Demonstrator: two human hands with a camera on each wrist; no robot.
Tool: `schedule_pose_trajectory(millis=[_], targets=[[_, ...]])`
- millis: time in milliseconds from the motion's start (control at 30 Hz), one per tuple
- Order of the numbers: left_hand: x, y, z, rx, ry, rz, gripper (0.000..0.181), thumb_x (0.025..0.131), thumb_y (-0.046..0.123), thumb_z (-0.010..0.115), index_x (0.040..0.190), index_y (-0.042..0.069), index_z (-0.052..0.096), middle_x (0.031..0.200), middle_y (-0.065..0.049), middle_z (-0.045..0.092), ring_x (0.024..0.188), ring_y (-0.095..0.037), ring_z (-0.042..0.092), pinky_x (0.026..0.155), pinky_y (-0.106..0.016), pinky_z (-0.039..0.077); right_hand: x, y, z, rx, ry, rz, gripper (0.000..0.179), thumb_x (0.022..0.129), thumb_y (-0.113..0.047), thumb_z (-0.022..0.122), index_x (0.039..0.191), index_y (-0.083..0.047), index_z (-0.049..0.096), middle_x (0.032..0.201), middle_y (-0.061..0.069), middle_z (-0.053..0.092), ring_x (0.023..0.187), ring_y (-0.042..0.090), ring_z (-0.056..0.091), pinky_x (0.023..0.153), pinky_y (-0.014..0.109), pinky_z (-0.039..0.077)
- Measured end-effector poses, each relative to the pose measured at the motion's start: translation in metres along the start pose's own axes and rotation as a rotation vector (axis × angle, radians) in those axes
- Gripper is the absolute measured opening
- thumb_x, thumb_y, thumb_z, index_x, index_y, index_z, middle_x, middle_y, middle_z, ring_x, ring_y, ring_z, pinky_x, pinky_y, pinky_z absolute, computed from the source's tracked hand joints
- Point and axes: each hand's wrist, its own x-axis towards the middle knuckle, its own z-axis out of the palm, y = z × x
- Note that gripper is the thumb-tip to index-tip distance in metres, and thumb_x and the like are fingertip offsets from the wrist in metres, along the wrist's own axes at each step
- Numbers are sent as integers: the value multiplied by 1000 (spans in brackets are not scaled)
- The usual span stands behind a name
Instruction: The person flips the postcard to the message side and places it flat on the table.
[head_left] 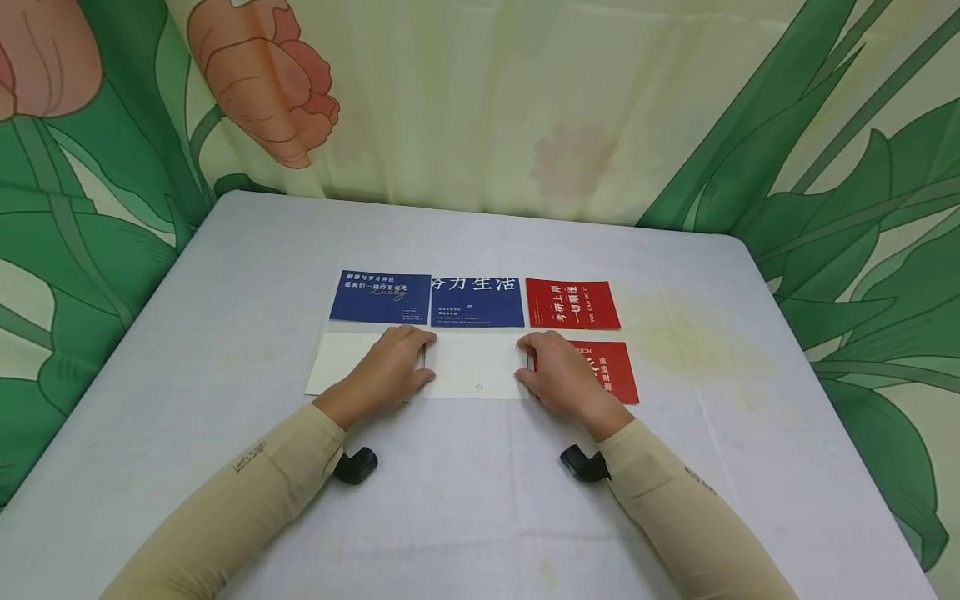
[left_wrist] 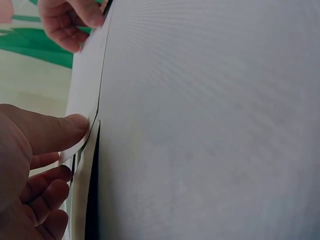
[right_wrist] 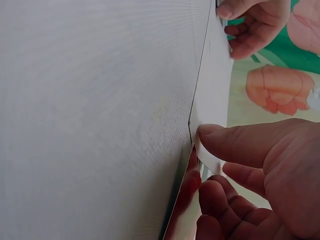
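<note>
A white card [head_left: 477, 367] with a small mark near its lower edge lies flat at the middle of the front row. My left hand [head_left: 382, 367] holds its left side, thumb at the near corner and forefinger at the far one. The right hand [head_left: 566, 375] holds the opposite side the same way, fingers bent. Beneath my left hand, a second white card [head_left: 337, 358] is partly covered; its edge rises slightly in the left wrist view. A red card [head_left: 621, 371] with white lettering lies partly under the right hand, its edge also lifted in the right wrist view.
Behind the front row lie a blue card [head_left: 381, 298] at left, another blue card [head_left: 477, 304] in the middle and a red card [head_left: 573, 303] at right. All rest on a white-covered table [head_left: 480, 517]. A flower-patterned curtain [head_left: 480, 108] hangs behind it.
</note>
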Motion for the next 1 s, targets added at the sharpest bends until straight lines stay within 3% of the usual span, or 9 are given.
schedule_pose_trajectory(millis=[400,667,1000], targets=[[6,1,-2,41,-16,-22,56,89,15,77,138,-3,55,137,-20,54,129,-38,46,109,-47,37,4,-2,0,-14,-18,-1,55,86,-18,78,135,-3,59,129,15,59,114,30,55,94,47,51],[5,1,1,30,-8,-17,52,90,12,75,136,-3,56,133,-18,57,128,-36,48,109,-45,38,4,-3,0,-13,-31,6,53,86,-18,79,133,-4,60,123,12,62,100,25,58,88,43,53],[0,4,4,5,12,-27,52,91,11,74,136,-4,55,129,-18,55,125,-32,51,107,-43,40,3,-3,0,-22,-33,6,53,85,-19,79,133,-4,61,121,12,63,96,24,58,84,42,54]])
